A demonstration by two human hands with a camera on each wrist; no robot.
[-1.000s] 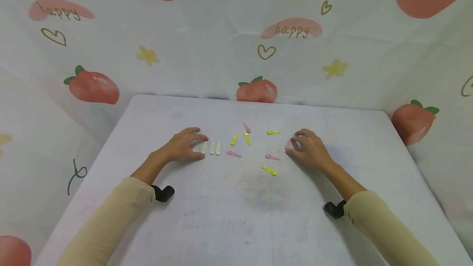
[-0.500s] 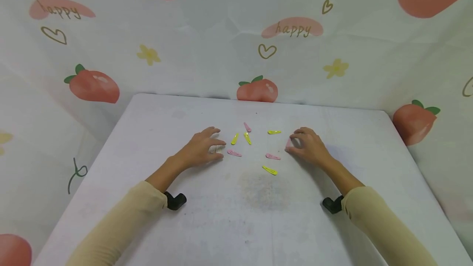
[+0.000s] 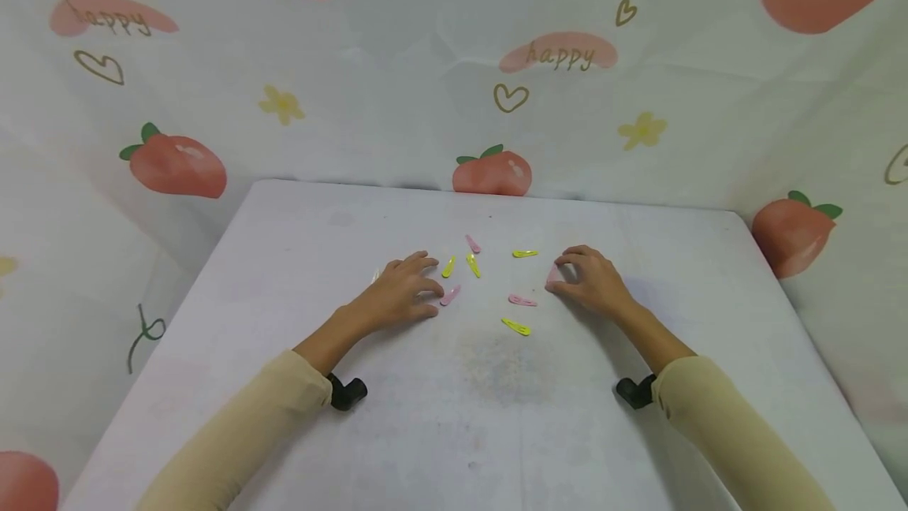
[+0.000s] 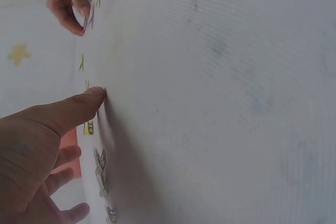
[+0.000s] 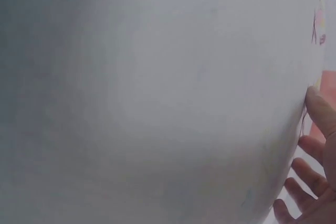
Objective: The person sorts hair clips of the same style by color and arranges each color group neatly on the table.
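Fingers slightly bent and spread, my left hand (image 3: 400, 290) lies low over the table. Its fingertips are at the left end of a pink clip (image 3: 451, 295); whether they touch it, I cannot tell. White clips (image 4: 100, 167) sit beside that hand in the left wrist view; in the head view it mostly covers them, leaving one white clip (image 3: 375, 276) showing. My right hand (image 3: 594, 282) rests with thumb and fingers apart around a pink clip (image 3: 552, 275), partly hidden. The right wrist view shows the right hand (image 5: 317, 166) with spread fingers at the tabletop.
Between the hands lie two yellow clips (image 3: 449, 266) (image 3: 474, 265), another yellow clip (image 3: 525, 254), a pink clip (image 3: 473, 244), a pink clip (image 3: 522, 300) and a nearer yellow clip (image 3: 516, 326). A printed cloth (image 3: 397, 132) hangs behind the white table (image 3: 426, 432).
My left hand has moved right, over the white clips, which were first spaced and then bunched between its fingers. The pink clip beside it has turned. The right hand has barely moved.
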